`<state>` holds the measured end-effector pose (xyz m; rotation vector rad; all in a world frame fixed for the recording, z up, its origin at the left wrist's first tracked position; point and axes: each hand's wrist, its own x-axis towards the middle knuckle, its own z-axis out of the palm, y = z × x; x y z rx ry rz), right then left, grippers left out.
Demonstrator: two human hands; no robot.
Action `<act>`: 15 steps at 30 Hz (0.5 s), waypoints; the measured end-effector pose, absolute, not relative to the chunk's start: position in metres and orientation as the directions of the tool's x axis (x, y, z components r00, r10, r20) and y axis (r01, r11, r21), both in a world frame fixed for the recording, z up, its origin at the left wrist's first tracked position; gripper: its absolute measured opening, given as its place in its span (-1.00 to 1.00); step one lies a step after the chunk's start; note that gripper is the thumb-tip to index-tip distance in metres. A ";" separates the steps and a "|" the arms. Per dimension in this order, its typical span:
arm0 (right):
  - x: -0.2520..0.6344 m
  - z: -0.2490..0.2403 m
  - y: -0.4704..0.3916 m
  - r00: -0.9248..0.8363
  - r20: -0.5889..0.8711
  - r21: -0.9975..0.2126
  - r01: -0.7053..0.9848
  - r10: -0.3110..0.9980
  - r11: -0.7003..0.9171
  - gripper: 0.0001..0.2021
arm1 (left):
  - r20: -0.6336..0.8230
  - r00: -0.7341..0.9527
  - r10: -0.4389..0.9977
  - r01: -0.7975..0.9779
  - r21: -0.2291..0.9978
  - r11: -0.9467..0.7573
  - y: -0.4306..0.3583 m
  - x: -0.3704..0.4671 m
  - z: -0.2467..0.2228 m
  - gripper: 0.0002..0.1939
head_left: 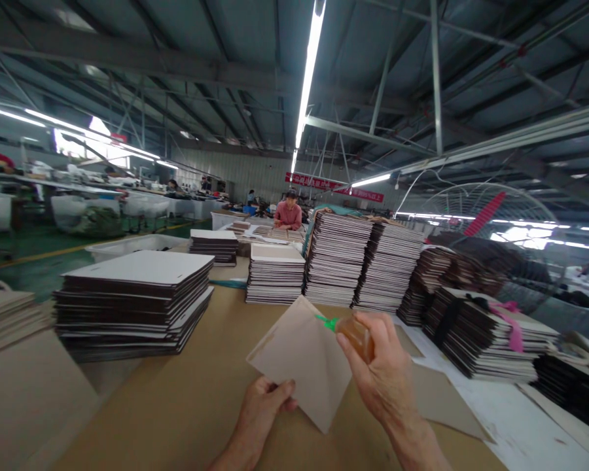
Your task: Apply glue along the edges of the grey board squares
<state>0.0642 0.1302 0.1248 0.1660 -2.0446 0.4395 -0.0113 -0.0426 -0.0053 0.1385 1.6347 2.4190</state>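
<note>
My left hand [269,405] pinches the near left edge of a beige square panel [304,366], thumb on top and fingers beneath. The panel is turned corner-up above the brown tabletop [186,405]. In my right hand [383,366] is a squeeze bottle [356,337] of amber liquid, probably glue, with the fingers wrapped round it. Its green nozzle [328,322] points left at the panel's upper right edge. Whether the tip touches the panel I cannot tell. A wet-looking streak marks the panel's upper left side.
Stacked white-and-dark panels [132,294] stand at the left, with tall stacks [336,258] behind the work. A ribbon-tied stack [485,333] sits at the right. Beige sheets [446,399] lie beside my right arm. Across the tables a person [288,212] in a red shirt leans forward.
</note>
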 end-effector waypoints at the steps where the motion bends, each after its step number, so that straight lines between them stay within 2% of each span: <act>1: 0.065 0.124 0.131 -0.497 0.865 -0.238 -0.296 0.064 0.925 -0.71 | -0.043 -0.972 0.229 -0.125 0.926 -0.357 -0.043 -0.012 -0.005 -0.57; 6: 0.068 0.121 0.138 -0.518 0.851 -0.241 -0.248 0.082 0.938 -0.71 | -0.053 -0.971 0.234 -0.137 0.921 -0.363 -0.044 -0.012 -0.003 -0.59; 15: 0.072 0.120 0.140 -0.517 0.851 -0.259 -0.266 0.090 0.929 -0.71 | -0.070 -0.973 0.221 -0.148 0.921 -0.361 -0.043 -0.013 -0.003 -0.62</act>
